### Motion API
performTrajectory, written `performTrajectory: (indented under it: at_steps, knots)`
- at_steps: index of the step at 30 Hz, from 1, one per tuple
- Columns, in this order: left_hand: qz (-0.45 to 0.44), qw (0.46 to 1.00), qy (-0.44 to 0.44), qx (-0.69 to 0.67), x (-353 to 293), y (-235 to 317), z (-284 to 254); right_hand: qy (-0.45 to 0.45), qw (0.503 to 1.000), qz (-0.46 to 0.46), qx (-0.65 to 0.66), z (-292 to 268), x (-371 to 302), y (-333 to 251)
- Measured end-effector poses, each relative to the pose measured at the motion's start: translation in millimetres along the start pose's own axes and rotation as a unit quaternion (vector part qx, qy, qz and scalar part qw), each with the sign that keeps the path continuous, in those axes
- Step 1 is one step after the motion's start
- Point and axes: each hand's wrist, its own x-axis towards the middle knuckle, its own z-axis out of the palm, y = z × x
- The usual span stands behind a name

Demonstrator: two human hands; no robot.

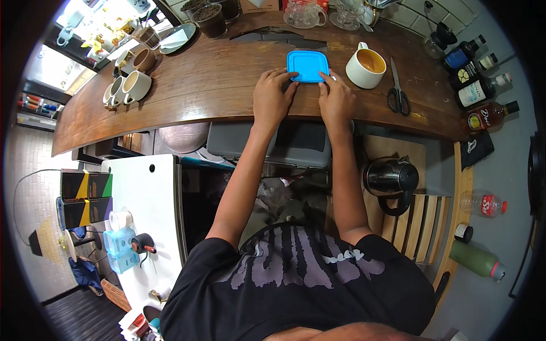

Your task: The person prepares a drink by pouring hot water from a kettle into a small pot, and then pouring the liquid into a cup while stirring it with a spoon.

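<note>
On the wooden counter lies a square blue plastic lid (307,67) with rounded corners and a raised rim. Whether a box sits beneath it, I cannot tell. My left hand (273,95) grips its near left corner with thumb and fingertips. At the near right corner, my right hand (338,98) pinches the edge the same way. Just right of that hand stands a white mug (364,69), brown-stained inside. Farther right, a pair of scissors (398,94) lies with its dark handles toward me.
Several mugs (136,86) stand at the counter's left. Glass pitchers (304,14) and dark-filled cups (210,21) line the back. Bottles (478,91) stand along the right. Below are a black kettle (392,174) on a wooden shelf and a white table (145,193) at left.
</note>
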Motion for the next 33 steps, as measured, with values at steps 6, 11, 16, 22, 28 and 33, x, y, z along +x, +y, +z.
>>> performTrajectory:
  at_steps: [6, 11, 16, 22, 28, 33]
  knots:
    - [-0.014, 1.000, 0.004, 0.001, -1, 1, 1, 0.004, 1.000, 0.007, -0.001, 0, -2, -3]
    - [-0.006, 1.000, 0.004, 0.004, -1, 1, 0, 0.009, 1.000, 0.005, -0.001, -1, -1, -3]
    - [-0.005, 1.000, -0.005, 0.004, 1, -3, 0, 0.006, 1.000, 0.015, 0.002, -1, 0, -5]
    - [-0.001, 1.000, -0.007, -0.015, 5, -1, 2, 0.024, 1.000, -0.011, 0.005, -6, 2, -4]
    - [-0.023, 0.986, 0.120, -0.110, -33, 15, -25, 0.090, 0.966, -0.044, 0.238, -59, -31, -32]
    - [-0.132, 0.969, 0.027, -0.208, -160, 46, -98, -0.052, 0.797, 0.058, 0.599, -81, -88, -96]
